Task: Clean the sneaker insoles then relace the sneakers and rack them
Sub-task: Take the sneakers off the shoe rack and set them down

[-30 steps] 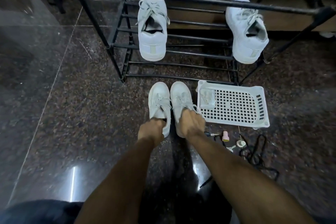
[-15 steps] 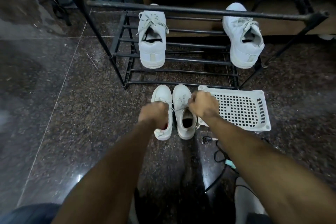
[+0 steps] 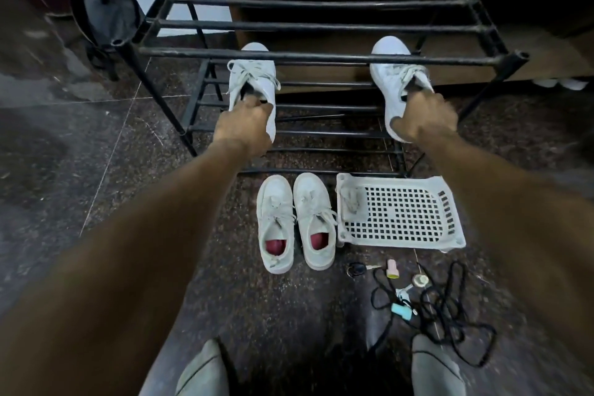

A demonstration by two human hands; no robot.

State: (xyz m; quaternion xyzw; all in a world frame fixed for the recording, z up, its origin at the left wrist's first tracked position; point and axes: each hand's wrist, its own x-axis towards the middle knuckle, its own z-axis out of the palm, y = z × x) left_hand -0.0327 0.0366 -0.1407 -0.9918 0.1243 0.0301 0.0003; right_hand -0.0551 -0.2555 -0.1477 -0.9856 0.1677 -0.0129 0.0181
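**Sneakers: one pair being handled on rack, other pair on floor**

Head view (only view):

Sneakers come as 2 pairs, all white. Pair 1 sits on a middle shelf of the black shoe rack (image 3: 321,56), well apart from each other: left sneaker (image 3: 257,80) toward the rack's left end, right sneaker (image 3: 397,83) toward its right end, toes pointing away, heels toward the person. Both look laced, w/ loose bows on top.

Left hand (image 3: 242,132) is curled over the left sneaker's heel, fingers at or in the opening. Right hand (image 3: 427,116) grips the right sneaker's heel the same way, thumb down the side. Can't tell if they're setting the shoes down or lifting them off; right side is a bit blurred.

Pair 2 (image 3: 295,222) stands on the floor just in front of the rack, side by side and touching, laces threaded and tied loosely, red-pink insoles visible inside.

White plastic basket (image 3: 414,219) lies just right of pair 2, w/ a grey cloth (image 3: 352,202) on its left end. Near it on the floor: a black cord (image 3: 450,302) and small bits, incl. a pink-and-yellow item (image 3: 392,268).

Progress, my read: both pairs seem relaced; insoles of pair 2 are back in, cleaning can't be verified. Pair 1's insoles not visible. Left to do: rack pair 2, assuming pair 1 stays put.
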